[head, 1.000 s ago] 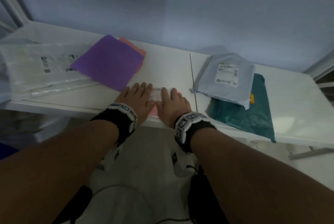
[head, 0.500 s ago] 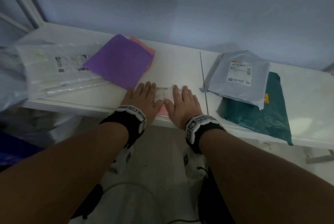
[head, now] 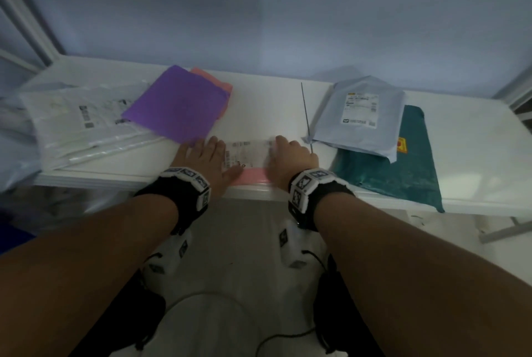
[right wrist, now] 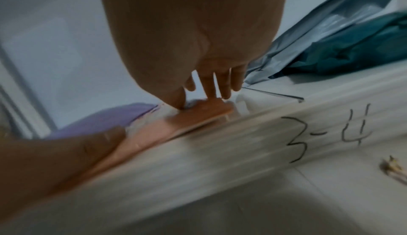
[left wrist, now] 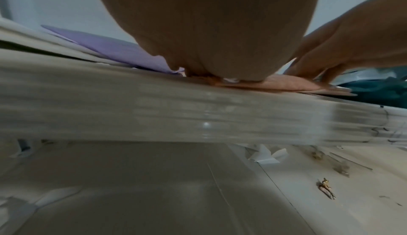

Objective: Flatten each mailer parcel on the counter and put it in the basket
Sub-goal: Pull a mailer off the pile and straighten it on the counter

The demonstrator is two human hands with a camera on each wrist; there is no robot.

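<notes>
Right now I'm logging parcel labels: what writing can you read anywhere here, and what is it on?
"3-4": handwritten in black on the white counter's front edge.
White label on the pink flat mailer: too blurred.
White label on the grey plastic mailer: too small.
Printed marks on the clear plastic bags: unreadable.

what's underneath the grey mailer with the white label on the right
The grey mailer lies on a teal mailer, which rests on the white counter. Anything else beneath the grey one is covered.

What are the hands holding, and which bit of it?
Nothing is gripped. The left hand and the right hand press flat on the two ends of the pink parcel lying at the counter's front edge.
</notes>
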